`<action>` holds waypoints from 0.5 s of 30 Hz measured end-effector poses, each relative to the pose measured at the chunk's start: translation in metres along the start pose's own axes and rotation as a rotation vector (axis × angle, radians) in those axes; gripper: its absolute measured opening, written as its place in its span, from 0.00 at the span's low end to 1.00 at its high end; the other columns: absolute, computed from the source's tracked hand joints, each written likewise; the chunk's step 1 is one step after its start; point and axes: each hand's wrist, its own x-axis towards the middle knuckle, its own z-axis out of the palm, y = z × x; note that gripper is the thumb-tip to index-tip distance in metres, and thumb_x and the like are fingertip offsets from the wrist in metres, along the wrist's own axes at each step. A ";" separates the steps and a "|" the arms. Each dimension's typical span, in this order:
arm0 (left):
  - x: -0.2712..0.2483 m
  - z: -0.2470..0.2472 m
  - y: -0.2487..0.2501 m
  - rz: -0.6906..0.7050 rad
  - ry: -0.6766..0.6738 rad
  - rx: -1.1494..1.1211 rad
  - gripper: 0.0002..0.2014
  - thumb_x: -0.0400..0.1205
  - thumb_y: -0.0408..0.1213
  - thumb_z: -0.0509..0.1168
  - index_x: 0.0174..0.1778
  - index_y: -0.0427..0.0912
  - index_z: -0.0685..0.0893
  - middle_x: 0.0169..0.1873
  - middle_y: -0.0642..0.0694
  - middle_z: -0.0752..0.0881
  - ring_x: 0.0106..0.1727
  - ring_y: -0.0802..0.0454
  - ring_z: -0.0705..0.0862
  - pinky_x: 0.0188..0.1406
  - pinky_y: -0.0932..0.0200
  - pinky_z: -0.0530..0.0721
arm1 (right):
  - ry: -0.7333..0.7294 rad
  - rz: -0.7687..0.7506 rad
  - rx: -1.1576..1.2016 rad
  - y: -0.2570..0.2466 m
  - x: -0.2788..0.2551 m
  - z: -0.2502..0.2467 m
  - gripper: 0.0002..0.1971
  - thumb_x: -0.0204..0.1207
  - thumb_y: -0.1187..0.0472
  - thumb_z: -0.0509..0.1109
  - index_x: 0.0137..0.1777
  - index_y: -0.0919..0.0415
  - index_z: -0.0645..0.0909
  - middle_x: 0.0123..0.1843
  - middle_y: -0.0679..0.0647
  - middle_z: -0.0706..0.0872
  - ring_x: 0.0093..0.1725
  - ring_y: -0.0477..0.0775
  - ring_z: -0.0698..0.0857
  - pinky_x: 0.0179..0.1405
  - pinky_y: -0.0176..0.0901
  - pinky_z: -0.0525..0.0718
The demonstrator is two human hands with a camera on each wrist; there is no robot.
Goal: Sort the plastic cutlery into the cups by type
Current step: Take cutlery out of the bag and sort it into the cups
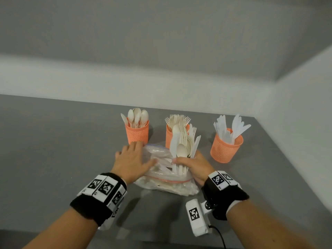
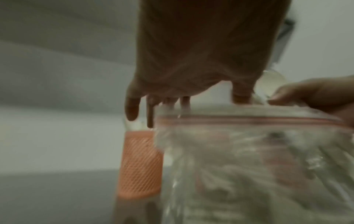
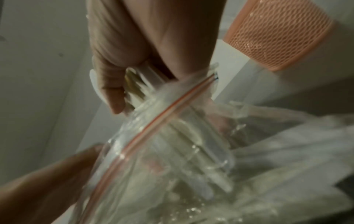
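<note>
Right hand (image 1: 193,166) fingers clamp a mixed cutlery bundle (image 1: 183,144) drawn from the bag (image 1: 161,180); left hand (image 1: 133,159) fingers, spread, press the bag flat. Next, likely separating pieces into the cups (image 1: 226,148) beyond.

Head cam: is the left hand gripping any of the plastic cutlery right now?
No. The left hand lies flat with straight fingers on the clear zip-top plastic bag, while the right hand grips the mixed bunch of pale plastic cutlery.

Orange mesh cups (image 1: 137,132), grey table (image 1: 53,150), black-and-white checked wristbands (image 1: 100,193)
</note>
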 end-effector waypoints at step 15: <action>0.012 0.061 0.034 0.284 -0.289 0.560 0.38 0.75 0.63 0.62 0.78 0.51 0.61 0.69 0.41 0.68 0.70 0.40 0.68 0.71 0.40 0.64 | 0.077 -0.160 0.339 -0.048 0.001 -0.038 0.07 0.73 0.72 0.69 0.48 0.61 0.82 0.33 0.51 0.90 0.41 0.52 0.88 0.52 0.51 0.83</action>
